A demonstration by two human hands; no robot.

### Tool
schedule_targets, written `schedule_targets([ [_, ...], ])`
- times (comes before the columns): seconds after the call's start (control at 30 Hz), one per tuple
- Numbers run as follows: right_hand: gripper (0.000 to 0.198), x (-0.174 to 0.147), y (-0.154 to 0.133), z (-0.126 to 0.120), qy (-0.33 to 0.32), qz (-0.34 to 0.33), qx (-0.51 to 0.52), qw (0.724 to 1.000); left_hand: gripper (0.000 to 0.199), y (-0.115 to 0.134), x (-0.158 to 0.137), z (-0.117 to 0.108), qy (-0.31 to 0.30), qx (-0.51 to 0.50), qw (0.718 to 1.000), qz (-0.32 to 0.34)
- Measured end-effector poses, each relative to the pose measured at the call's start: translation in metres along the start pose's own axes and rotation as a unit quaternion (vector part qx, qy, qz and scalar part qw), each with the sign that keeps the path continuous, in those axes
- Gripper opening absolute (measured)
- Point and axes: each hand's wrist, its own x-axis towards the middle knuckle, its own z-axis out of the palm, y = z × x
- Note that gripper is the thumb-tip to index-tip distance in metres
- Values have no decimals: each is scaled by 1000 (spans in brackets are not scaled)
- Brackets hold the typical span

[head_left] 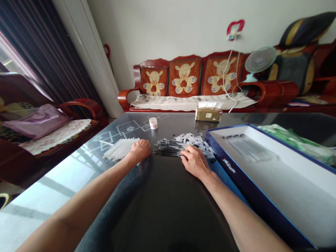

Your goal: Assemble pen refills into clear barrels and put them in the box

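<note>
On the dark glossy table lies a row of white, translucent pen barrels [119, 149]. My left hand [141, 149] rests at the right end of that row with its fingers curled closed; whatever they grip is hidden beneath the hand. To its right, a bundle of dark pen refills [166, 148] lies side by side. My right hand [194, 160] is at the right end of these refills, fingers bent and closed, their tips touching the bundle; what they pinch cannot be made out. Behind that hand is a heap of clear pen caps [193, 139].
Beside my right arm stands a shallow blue box [262, 189] with a white inside, holding a row of assembled-looking pens [248, 148]. Farther back are a small white round container [153, 123] and a tissue box [208, 114]. Green-and-white plastic packaging [296, 141] lies beyond the blue box.
</note>
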Motion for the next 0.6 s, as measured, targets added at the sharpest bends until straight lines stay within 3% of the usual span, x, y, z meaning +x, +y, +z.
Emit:
schedule_targets([
  [0.33,9,-2,5,1,5,-14,34,999,32,-1,-2,3,9,2,1000,25],
  [0.6,10,-2,5,0,-11,-18,27,999,34,-7,-2,-16,63,-83,990,96],
])
